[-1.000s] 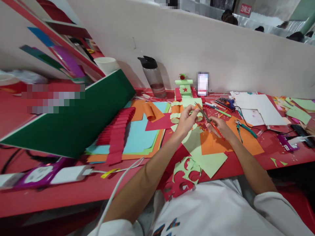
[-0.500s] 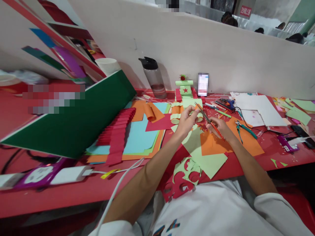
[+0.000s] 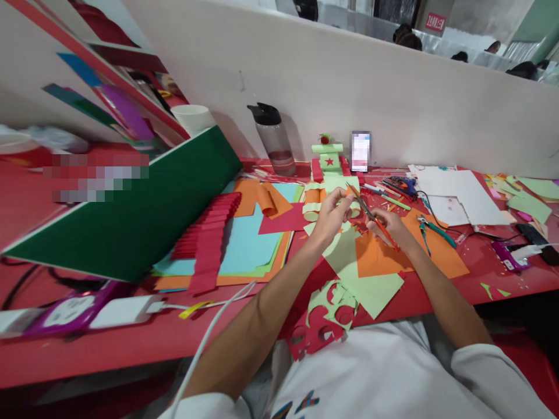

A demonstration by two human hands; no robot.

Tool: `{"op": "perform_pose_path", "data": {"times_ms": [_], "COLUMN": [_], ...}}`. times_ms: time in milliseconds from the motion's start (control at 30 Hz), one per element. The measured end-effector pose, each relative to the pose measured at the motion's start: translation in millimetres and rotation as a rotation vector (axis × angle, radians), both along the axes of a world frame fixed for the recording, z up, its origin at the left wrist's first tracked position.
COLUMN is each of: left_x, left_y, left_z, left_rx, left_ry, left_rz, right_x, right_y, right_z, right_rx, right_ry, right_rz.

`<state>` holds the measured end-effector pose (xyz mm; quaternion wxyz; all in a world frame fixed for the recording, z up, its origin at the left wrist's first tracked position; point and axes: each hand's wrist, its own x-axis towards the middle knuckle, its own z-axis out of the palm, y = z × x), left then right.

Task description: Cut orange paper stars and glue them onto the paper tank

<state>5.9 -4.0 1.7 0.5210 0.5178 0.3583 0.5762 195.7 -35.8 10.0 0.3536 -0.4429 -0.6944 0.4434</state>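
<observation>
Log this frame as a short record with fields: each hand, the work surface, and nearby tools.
left hand: left hand pinches a small paper piece at the scissor blades
right hand: right hand grips orange-handled scissors, blades pointing up and away
under hands: light green sheet overlapping an orange sheet
surface: red table
near edge: cut-out red and green scraps
left side: green board, tilted
back: water bottle, paper model
right: pliers

red counter (image 3: 131, 340) strewn with coloured paper sheets (image 3: 253, 235), water bottle (image 3: 274, 139), pliers (image 3: 432, 227), white charger (image 3: 124, 308), paper scraps.
</observation>
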Motion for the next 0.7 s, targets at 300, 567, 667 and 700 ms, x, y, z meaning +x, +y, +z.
{"op": "perform_pose_path", "data": {"times_ms": [300,567,667,700], "left_x": [-0.6,-0.7,-0.2,0.1], "left_y": [2.7,0.4,0.4,0.3], "left_z": [0.4,1.2,0.9,0.9], "left_rx": [0.087,0.069,0.073,0.074], "left_ry": [0.036,0.048,0.042,0.041], "left_rz": [0.059,0.030,0.028,0.028], "right_x": [3.0,3.3,3.3,3.5], "right_y": [3.4,2.3,1.8,1.9], "right_z": [-3.2,-7.3,-8.1,-8.6], "right_rx": [0.015,-0.084,-0.071,-0.064], "right_ry": [-0.020,0.054,0.069,0.069], "right_rz": [0.017,0.038,0.052,0.056]}}
